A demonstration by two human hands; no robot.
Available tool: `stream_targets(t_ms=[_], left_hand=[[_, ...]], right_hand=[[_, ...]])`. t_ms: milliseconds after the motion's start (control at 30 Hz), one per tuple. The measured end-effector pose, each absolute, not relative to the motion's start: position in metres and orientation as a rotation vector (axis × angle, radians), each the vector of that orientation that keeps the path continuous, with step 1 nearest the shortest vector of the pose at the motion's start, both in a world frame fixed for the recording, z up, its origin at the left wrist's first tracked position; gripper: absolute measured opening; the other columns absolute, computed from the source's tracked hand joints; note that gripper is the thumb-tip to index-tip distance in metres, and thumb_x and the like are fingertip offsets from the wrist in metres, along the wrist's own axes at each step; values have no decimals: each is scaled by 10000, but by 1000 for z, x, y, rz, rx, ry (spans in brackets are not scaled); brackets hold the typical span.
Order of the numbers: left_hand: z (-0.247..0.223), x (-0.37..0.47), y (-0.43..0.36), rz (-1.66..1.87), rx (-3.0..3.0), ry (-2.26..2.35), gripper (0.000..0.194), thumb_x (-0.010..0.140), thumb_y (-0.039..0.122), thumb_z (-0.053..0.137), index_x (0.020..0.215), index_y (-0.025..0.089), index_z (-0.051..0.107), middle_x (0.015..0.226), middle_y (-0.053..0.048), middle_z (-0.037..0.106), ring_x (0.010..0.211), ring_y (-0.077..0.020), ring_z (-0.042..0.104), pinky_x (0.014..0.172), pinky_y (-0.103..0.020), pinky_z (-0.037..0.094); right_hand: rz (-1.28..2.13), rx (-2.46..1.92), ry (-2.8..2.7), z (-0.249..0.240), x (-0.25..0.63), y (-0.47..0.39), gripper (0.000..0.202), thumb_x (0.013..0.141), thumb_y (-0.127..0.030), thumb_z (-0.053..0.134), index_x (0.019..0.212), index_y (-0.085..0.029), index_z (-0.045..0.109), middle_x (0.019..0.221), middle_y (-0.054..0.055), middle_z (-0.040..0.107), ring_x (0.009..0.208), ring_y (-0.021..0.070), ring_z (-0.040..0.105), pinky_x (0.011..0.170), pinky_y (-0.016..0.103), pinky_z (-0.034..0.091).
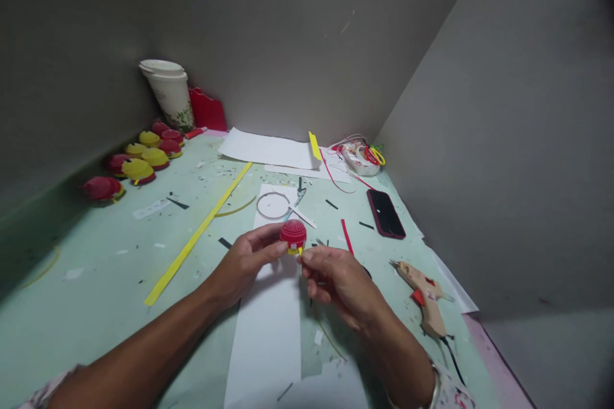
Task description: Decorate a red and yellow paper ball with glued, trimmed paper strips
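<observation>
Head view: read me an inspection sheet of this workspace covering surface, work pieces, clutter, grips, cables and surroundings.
Surface: pale green tabletop, littered with small scraps; a white paper strip lies beneath the hands.
Work pieces: small red dome, yellow at its base, held up; more red and yellow pieces grouped at left.
Clutter: long yellow strip, phone, glue gun lying on its side.
Grips: left hand holds the dome; right hand pinches at a yellow tab on its lower edge.
Cables: black cord from the glue gun's handle; far end not visible.
Surroundings: grey walls; lidded paper cup at rear left.
</observation>
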State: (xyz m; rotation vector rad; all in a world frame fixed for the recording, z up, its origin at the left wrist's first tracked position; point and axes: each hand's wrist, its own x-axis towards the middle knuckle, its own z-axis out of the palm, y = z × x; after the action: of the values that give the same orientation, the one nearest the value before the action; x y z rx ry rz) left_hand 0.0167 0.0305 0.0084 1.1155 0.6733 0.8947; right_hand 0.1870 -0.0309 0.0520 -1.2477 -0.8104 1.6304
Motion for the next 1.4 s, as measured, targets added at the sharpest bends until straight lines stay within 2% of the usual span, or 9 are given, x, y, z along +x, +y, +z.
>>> stream_targets(t_ms=[200, 433, 633, 967, 1167, 1400], left_hand=[[6, 17, 31, 905, 1154, 671, 331, 830, 316, 735, 1156, 258, 723, 1231, -67, 723, 1183, -282, 609, 1088, -455, 382], [8, 18, 30, 914, 1133, 679, 381, 801, 313, 755, 1170, 229, 718, 1237, -98, 717, 1184, -316, 611, 1090, -508, 387], [11, 18, 29, 900, 1161, 691, 391, 805, 326, 749, 1182, 228, 715, 1246, -102, 712, 1179, -319, 613, 1063, -489, 415], [10, 17, 29, 899, 1172, 661, 349, 831, 311, 734, 1175, 256, 715, 1235, -70, 720, 1186, -291, 611, 1083, -453, 392], [11, 17, 29, 908, 1181, 680, 360, 821, 315, 740, 1174, 249, 717, 1226, -78, 724, 1175, -300, 617, 1059, -448, 413], [11, 18, 29, 918, 1188, 685, 353, 810, 319, 744, 1157, 256, 725, 1207, -74, 734, 1155, -295, 630, 1050, -445, 423]], right_hand=[[1620, -1267, -788, 47, 188, -29, 174, 673, -303, 705, 635, -149, 633, 586, -24, 561, 409, 45, 491, 350, 171, 265], [1641, -1249, -742, 48, 188, -28, 137, 653, -275, 682, 649, -144, 642, 584, -26, 555, 401, 46, 497, 337, 166, 257], [1646, -1251, -721, 47, 187, -28, 139, 642, -274, 676, 657, -140, 644, 580, -26, 556, 400, 44, 493, 336, 163, 260], [1646, -1247, -720, 48, 188, -29, 136, 635, -268, 683, 641, -140, 635, 588, -20, 562, 409, 51, 507, 342, 163, 272], [1602, -1235, -771, 48, 190, -29, 197, 694, -332, 699, 660, -144, 648, 591, -13, 580, 422, 63, 526, 347, 176, 283], [1583, -1265, -776, 47, 188, -29, 146, 677, -276, 697, 616, -156, 639, 575, -13, 564, 421, 64, 506, 349, 183, 279]])
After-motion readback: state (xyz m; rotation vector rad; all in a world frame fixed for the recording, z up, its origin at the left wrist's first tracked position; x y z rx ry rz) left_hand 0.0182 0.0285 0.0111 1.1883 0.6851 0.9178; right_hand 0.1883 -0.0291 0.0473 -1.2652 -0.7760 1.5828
